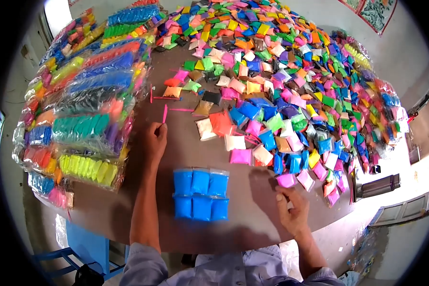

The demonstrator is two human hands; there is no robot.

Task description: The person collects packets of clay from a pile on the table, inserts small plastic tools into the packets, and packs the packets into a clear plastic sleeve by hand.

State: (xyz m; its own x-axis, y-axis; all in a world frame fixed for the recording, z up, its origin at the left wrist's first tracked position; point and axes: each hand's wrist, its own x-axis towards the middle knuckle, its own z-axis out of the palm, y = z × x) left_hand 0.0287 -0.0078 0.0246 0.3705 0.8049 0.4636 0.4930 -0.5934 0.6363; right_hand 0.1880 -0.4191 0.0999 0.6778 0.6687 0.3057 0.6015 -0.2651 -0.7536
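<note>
My left hand [156,137] is closed on a thin pink stick [165,114], which points up and away from me. More thin sticks lie on the table just beyond it. My right hand [291,206] hovers or rests at the near edge of the packet pile, its fingers curled, close to a pink packet [286,180]; whether it touches that packet is not clear. Between my hands, blue packets [201,182] lie side by side in two rows on the brown table [248,200].
A large heap of small coloured packets [276,71] covers the middle and right of the table. Stacked clear bags of coloured packets [88,126] stand at the left. A dark cylinder [379,186] is beyond the right edge. A blue stool [88,243] stands below left.
</note>
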